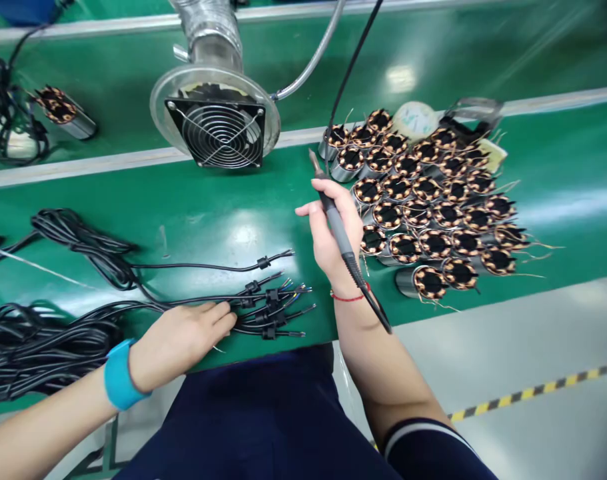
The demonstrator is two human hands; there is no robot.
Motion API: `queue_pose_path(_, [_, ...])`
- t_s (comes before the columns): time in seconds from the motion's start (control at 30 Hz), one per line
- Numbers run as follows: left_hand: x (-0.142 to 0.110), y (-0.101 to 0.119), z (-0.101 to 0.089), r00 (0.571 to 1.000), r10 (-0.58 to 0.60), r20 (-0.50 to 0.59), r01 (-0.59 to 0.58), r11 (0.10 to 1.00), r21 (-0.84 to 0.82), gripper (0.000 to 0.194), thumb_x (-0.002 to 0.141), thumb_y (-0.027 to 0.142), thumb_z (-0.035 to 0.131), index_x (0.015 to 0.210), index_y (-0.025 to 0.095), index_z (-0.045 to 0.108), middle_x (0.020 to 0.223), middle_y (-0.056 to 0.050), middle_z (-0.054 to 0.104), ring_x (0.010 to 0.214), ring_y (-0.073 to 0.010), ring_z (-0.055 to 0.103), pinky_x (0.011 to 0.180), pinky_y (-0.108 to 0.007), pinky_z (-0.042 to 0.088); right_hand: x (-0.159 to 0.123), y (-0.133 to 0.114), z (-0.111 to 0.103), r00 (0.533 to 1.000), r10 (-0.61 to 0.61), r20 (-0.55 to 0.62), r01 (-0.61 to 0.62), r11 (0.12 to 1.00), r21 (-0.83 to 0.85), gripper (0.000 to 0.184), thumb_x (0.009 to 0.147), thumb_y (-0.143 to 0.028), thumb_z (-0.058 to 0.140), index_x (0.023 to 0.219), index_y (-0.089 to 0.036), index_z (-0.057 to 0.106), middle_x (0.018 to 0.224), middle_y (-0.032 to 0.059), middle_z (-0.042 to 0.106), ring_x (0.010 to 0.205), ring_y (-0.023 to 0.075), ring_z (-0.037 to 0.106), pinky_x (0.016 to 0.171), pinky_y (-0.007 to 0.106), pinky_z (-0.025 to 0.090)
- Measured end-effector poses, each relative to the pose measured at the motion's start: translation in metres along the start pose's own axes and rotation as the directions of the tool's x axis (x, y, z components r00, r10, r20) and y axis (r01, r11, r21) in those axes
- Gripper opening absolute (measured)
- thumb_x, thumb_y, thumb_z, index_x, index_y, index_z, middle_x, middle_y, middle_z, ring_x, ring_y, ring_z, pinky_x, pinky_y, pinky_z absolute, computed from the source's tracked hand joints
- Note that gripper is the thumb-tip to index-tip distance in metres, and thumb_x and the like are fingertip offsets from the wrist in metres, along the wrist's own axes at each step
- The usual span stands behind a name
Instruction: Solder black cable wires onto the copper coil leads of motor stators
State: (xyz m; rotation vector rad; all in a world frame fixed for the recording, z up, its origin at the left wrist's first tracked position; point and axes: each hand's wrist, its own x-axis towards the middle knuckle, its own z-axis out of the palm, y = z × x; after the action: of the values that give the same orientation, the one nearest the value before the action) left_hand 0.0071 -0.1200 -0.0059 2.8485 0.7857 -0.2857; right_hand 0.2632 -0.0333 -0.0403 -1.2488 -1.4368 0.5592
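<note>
My right hand [336, 230] holds a soldering iron [337, 223] with a dark grip. Its metal tip points up and away from me, over the bench, left of the motor stators. The thumb and a finger reach left past the handle. My left hand [186, 337], with a blue wristband, lies over several black cables [148, 308], fingers close together and curled onto them; the fingertips' undersides are hidden. Right of these fingers the cable ends show black strain reliefs [269, 332] and thin coloured wires. Another cable end [198, 267] lies apart, a little farther back.
Rows of copper-wound stators [436, 245] stand at the right, loose wires sticking out. A fume extractor fan [223, 133] hangs at the back. Coiled cables [38, 347] fill the left side. A tape roll [416, 120] sits behind the stators; one stator [66, 113] lies back left.
</note>
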Motion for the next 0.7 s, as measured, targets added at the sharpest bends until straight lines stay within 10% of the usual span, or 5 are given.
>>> queue_pose_path(0.17, [-0.010, -0.004, -0.014, 0.990, 0.104, -0.100, -0.107, 0.994, -0.029, 0.026, 0.092, 0.007, 0.039, 0.103, 0.011, 0.062, 0.092, -0.007, 0.071, 0.072, -0.0186, 0.067, 0.058, -0.029, 0.050, -0.001, -0.002, 0.000, 1.000, 0.003, -0.013, -0.003, 1.000, 0.016, 0.028, 0.094, -0.025, 0.046, 0.121, -0.027, 0.052, 0.108, 0.0014, 0.063, 0.082, 0.0147, 0.069, 0.083, 0.035, 0.055])
queue_pose_path(0.4, [-0.010, -0.039, -0.073, 0.973, -0.167, -0.158, 0.071, 0.872, -0.484, 0.014, 0.095, 0.020, 0.045, 0.100, 0.019, 0.058, 0.091, -0.002, 0.067, 0.081, -0.0130, 0.063, 0.071, -0.022, 0.046, 0.004, -0.003, -0.003, 0.998, -0.005, -0.064, 0.006, 1.000, 0.016, 0.026, 0.095, -0.029, 0.047, 0.120, -0.026, 0.053, 0.097, 0.0006, 0.068, 0.081, 0.0153, 0.069, 0.085, 0.036, 0.055])
queue_pose_path(0.7, [0.050, -0.050, -0.032, 0.982, -0.096, 0.161, 0.138, 0.952, -0.273, 0.024, 0.096, 0.032, 0.039, 0.091, 0.020, 0.059, 0.092, -0.003, 0.063, 0.072, -0.0165, 0.062, 0.062, -0.028, 0.042, -0.025, -0.070, -0.084, 0.953, -0.130, -0.273, 0.032, 0.941, -0.337, 0.030, 0.096, -0.028, 0.045, 0.126, -0.029, 0.050, 0.079, 0.0009, 0.070, 0.075, 0.0222, 0.071, 0.085, 0.049, 0.054])
